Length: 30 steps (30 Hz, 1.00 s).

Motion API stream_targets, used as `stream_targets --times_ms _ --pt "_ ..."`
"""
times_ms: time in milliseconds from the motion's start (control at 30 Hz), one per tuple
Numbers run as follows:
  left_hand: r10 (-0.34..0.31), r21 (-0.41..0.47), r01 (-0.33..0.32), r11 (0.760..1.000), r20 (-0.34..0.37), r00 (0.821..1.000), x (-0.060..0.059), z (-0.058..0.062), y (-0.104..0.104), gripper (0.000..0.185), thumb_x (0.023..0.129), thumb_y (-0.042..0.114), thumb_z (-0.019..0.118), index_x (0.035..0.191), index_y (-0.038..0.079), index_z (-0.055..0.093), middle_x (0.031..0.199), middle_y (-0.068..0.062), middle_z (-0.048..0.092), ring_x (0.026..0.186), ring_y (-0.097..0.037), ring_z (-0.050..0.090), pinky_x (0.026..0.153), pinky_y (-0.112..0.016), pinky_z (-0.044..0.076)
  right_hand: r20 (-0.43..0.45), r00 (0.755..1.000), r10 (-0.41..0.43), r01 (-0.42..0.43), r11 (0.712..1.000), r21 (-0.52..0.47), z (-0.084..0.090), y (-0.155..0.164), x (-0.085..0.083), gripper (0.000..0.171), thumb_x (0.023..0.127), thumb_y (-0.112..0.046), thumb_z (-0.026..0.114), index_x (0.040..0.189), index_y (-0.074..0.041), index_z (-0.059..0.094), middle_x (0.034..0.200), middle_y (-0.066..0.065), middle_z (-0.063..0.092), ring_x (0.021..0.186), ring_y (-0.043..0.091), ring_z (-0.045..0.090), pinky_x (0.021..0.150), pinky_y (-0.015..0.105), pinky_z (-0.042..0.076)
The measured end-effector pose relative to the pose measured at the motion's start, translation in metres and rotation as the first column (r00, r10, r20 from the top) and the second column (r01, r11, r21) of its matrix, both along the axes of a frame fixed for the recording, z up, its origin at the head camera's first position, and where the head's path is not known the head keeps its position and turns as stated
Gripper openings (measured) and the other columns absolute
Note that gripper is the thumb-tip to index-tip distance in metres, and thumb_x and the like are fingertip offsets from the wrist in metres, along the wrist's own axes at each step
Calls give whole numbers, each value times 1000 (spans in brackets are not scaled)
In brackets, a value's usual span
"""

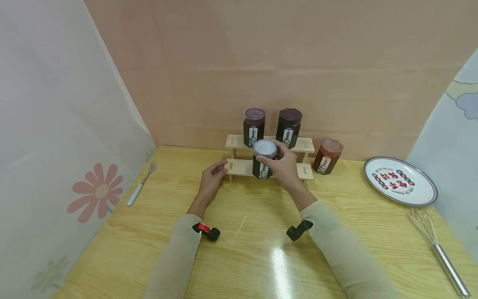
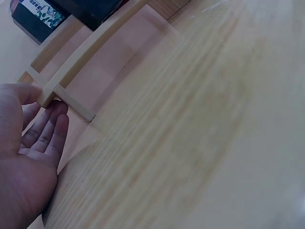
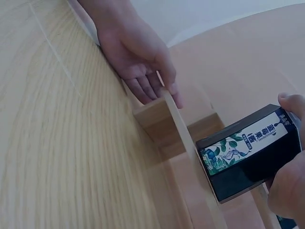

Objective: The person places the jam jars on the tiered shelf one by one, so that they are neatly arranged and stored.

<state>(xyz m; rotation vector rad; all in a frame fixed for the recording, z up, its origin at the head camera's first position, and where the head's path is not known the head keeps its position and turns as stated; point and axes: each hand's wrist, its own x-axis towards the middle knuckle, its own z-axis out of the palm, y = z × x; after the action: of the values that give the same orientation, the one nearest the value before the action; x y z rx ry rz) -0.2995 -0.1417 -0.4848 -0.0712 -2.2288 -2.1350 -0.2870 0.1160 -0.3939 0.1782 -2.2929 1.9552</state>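
Observation:
A two-tier wooden stand (image 1: 240,167) is at the back middle of the table. My left hand (image 1: 212,180) pinches the left end of its lower board, thumb above and fingers beneath, as the left wrist view shows. My right hand (image 1: 285,168) grips a dark jar with a whitish lid (image 1: 265,148) near its top. That jar, with its blueberry label (image 3: 245,145) facing front, has its base at the lower board. Two more dark jars, one with a purple lid (image 1: 254,114) and one with a darker lid (image 1: 290,115), stand on the upper board.
A reddish-brown jar (image 1: 328,157) stands right of the stand. Farther right are a white plate with a dark rim (image 1: 373,182) and a whisk (image 1: 446,259). A fork (image 1: 140,187) lies on the left. A cloth-covered wall (image 1: 209,91) rises behind the stand.

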Motion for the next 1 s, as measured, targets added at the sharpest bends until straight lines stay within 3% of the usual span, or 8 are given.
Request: stream_targets --times_ms 400,633,800,1000 --pt "-8 7 8 1000 10 1000 0 2 -3 36 103 15 62 139 11 64 143 -10 60 129 -20 54 96 -13 50 -18 1000 10 -10 1000 -21 -3 -23 -7 76 84 -25 87 150 -15 51 144 14 59 133 29 57 107 46 54" --pt "-1 -2 1 1000 -5 1000 0 0 0 34 103 14 63 137 12 65 140 -7 62 128 -19 56 99 -17 52 -46 996 78 -76 996 39 1 -14 -3 76 87 -27 85 152 -15 46 146 14 56 135 29 54 114 49 47" --pt "9 -6 -9 1000 3 1000 1 1 -1 34 102 15 64 136 13 66 141 -6 63 129 -20 56 101 -20 52 -65 991 118 -118 993 10 0 -6 -1 73 90 -22 82 153 -14 46 149 13 54 140 29 52 123 46 40" --pt "13 1 -13 1000 4 1000 -1 1 0 34 102 13 63 136 12 66 141 -7 63 128 -19 56 101 -19 52 -93 990 102 -106 994 -37 0 -2 -1 65 89 -16 82 147 -11 52 144 14 58 136 28 55 120 42 43"
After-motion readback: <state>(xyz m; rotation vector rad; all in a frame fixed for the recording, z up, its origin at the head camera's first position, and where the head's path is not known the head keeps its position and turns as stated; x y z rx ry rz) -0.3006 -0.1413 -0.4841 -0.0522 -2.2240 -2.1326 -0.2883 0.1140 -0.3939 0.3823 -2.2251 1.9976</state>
